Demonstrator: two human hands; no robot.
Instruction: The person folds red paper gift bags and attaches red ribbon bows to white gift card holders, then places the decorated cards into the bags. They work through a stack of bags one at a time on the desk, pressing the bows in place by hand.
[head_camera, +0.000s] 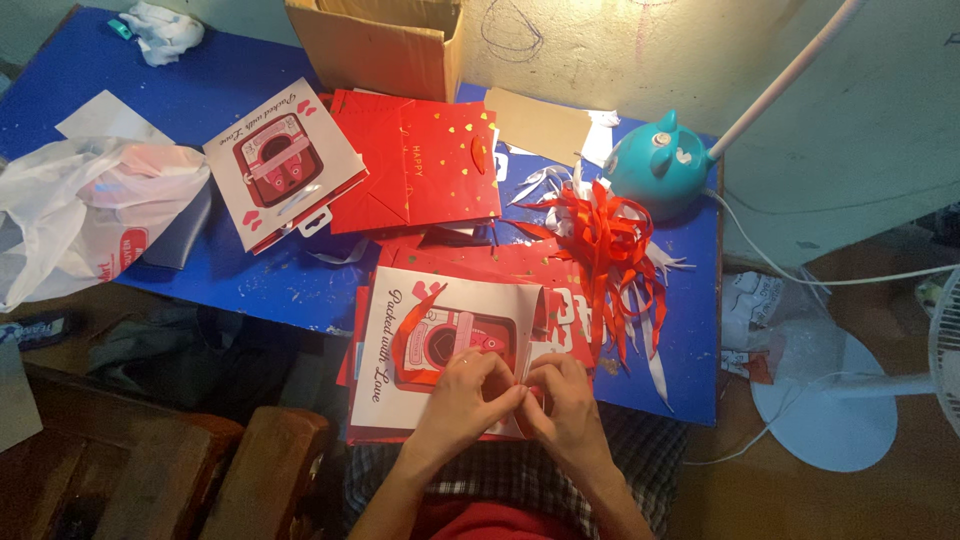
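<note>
A flat white paper gift bag (420, 345) with a red camera picture lies on a stack of red bags (560, 300) at the near edge of the blue table (250, 280). My left hand (465, 395) and my right hand (565, 400) meet at the bag's near right edge, fingers pinched together on it. Whether something small is between the fingertips cannot be made out. A heap of red and white ribbons (610, 250) lies just beyond my right hand.
More bags lie farther back: a white one (280, 160) and red ones (430, 165). A cardboard box (385, 40), a teal round lamp (660, 160), a plastic bag (80, 210), a wooden chair (200, 470) at left and a fan base (840, 400) at right surround the table.
</note>
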